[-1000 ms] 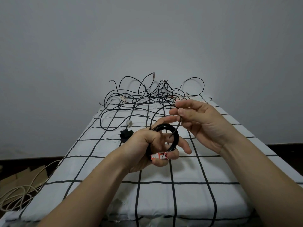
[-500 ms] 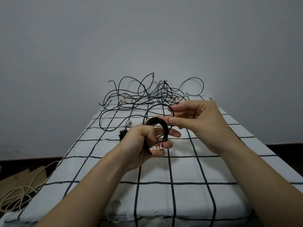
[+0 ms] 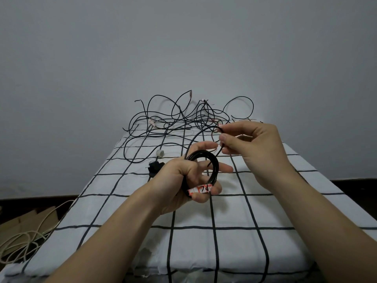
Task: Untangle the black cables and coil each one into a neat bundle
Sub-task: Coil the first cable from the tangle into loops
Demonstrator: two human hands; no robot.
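Your left hand (image 3: 181,181) is raised above the checked cloth (image 3: 204,252), fingers curled round the black coil (image 3: 215,168) and gripping it at its labelled lower edge. Your right hand (image 3: 252,148), higher and clear of the left, pinches the coil's free strand (image 3: 192,140) between thumb and forefinger. The tangled cables (image 3: 179,123) lie at the cloth's far end.
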